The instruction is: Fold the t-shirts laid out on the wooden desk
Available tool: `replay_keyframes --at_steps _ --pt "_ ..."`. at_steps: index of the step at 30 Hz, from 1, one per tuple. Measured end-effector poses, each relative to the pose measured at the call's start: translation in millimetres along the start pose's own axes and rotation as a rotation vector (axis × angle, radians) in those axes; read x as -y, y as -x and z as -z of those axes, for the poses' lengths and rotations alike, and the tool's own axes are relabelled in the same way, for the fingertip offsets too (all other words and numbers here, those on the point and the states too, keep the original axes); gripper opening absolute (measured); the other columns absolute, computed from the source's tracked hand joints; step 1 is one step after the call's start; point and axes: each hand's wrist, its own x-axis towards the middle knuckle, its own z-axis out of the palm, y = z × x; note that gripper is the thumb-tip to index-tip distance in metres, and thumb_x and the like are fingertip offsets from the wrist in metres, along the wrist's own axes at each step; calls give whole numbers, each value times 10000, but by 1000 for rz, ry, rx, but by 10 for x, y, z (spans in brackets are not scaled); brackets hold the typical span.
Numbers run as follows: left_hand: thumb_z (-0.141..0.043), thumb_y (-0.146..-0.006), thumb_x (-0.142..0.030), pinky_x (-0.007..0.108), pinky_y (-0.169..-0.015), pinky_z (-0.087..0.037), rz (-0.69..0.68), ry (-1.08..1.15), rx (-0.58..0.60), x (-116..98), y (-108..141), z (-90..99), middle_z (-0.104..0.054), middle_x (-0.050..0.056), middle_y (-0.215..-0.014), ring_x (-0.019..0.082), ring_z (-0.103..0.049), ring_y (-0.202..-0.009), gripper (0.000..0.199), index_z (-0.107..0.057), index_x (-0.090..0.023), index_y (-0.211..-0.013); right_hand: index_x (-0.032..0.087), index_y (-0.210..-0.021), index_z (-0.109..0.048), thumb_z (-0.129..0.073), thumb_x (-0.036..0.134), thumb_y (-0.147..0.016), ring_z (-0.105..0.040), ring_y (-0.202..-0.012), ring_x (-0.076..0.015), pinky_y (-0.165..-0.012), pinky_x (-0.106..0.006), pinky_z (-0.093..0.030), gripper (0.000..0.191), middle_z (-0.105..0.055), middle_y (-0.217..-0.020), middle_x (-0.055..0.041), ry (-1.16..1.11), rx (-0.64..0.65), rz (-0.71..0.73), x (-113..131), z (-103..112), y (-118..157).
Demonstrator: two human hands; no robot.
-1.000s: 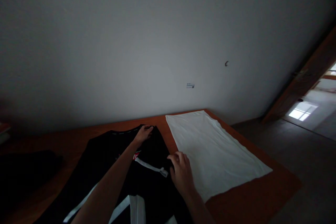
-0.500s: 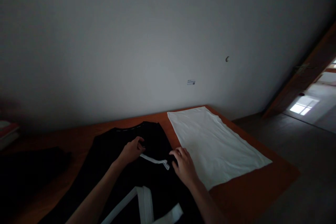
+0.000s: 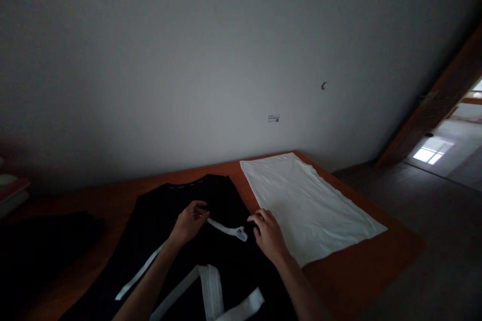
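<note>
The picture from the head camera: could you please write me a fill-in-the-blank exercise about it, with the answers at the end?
The left hand is at the garment whose main colour is ____. The cloth lying flat to the right of this garment is coloured ____. The hand nearer to that cloth is the person's ____ one. The far edge of the table runs along the grey ____.

Missing words: black; white; right; wall.

Black garment (image 3: 226,195), seemingly plain white cloth (image 3: 301,200).
</note>
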Motion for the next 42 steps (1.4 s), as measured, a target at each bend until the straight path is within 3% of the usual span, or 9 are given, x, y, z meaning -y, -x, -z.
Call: replay_keyframes --at_steps 7,13,20,25,27,31,33,38,42 --pt "-615 -709 -306 304 -657 -516 14 -7 -67 111 132 63 -712 0 -724 200 -697 -670 256 -632 -228 -953 256 -949 -722 -556 -74 -709 -594 -983 -235 -923 -379 -522 441 -617 -1005 -54 -35 12 9 -37 16 15" --pt "-604 -776 -379 359 -751 -548 -83 -40 -145 64 298 -84 -724 54 -901 220 -698 -762 248 -641 -235 -975 299 -1188 -685 -629 10 -767 -560 -1106 -236 -1000 -405 -469 513 -599 -1166 -53 -61 88 134 -13 128 52" --pt "-521 -848 -384 339 -745 -584 -152 -18 -204 128 331 -45 -716 61 -960 209 -711 -812 229 -621 -241 -997 273 -1034 -727 -607 109 -882 -597 -1010 -206 -942 -382 -473 254 -641 -1043 -42 -122 28 204 24 163 43" --pt "-505 -857 -312 359 -747 -585 -210 -83 -250 194 332 -51 -693 70 -944 212 -687 -785 168 -632 -246 -946 234 -899 -695 -660 174 -856 -604 -965 -198 -917 -371 -464 82 -649 -986 -25 -136 89 206 39 117 59" --pt "-494 -862 -282 386 -788 -582 -254 -115 -255 197 338 -80 -682 81 -969 227 -683 -826 172 -646 -246 -933 226 -878 -679 -685 229 -874 -615 -941 -196 -893 -359 -472 7 -659 -957 -22 -129 79 177 27 62 59" --pt "-504 -893 -289 494 -949 -524 -343 -192 -272 127 377 -100 -685 107 -1072 288 -646 -1007 202 -692 -249 -956 224 -874 -666 -701 219 -884 -630 -919 -190 -862 -336 -487 36 -663 -935 -17 -126 51 114 2 -19 45" --pt "-523 -920 -312 512 -991 -504 -430 -265 -209 67 414 -95 -695 102 -1147 295 -637 -1072 216 -709 -259 -1016 231 -928 -673 -711 196 -872 -632 -939 -191 -874 -333 -491 77 -660 -945 -14 -136 76 97 6 -7 40" --pt "-557 -943 -324 485 -1052 -500 -645 -368 128 -2 490 -125 -682 81 -1306 266 -633 -1199 311 -672 -299 -1231 278 -1029 -707 -808 329 -792 -614 -1025 -210 -932 -346 -484 263 -633 -1040 -23 -132 144 110 81 106 49" --pt "-585 -927 -321 491 -1040 -514 -624 -352 158 47 485 -161 -714 87 -1254 264 -655 -1175 326 -671 -281 -1239 262 -1032 -693 -856 418 -720 -588 -1034 -235 -951 -384 -457 385 -632 -1063 -30 -87 117 140 203 85 74"
